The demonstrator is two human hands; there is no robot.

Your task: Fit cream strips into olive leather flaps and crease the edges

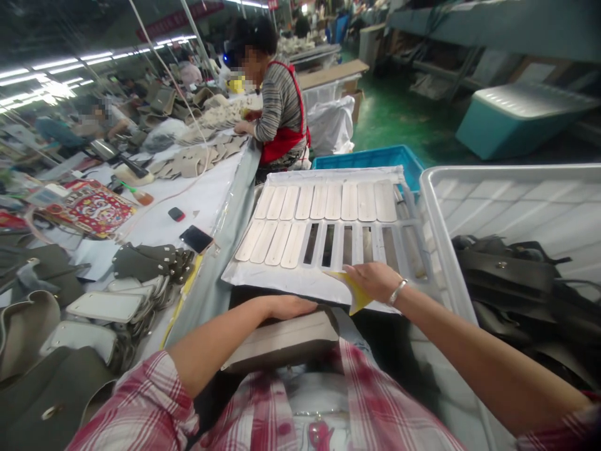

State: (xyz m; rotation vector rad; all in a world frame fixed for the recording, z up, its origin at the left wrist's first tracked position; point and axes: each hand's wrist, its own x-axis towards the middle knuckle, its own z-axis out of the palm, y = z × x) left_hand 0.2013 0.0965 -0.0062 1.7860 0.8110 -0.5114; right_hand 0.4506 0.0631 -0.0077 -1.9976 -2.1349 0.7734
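Observation:
My left hand (288,307) lies palm-down on a stack of grey flat pieces (282,341) held against my lap, fingers curled over its top edge. My right hand (373,280) rests on the near edge of a white slotted board (323,225) and grips a yellow piece (354,294) under its fingers. The board carries two rows of cream oblong strips (322,202); the right slots of the near row show dark and empty.
A large white crate (441,250) at right holds dark leather straps (511,275). A blue bin (375,158) stands behind the board. The long worktable (159,219) at left bears grey leather parts, a phone (196,238) and a patterned pouch. Another person (279,106) works farther along it.

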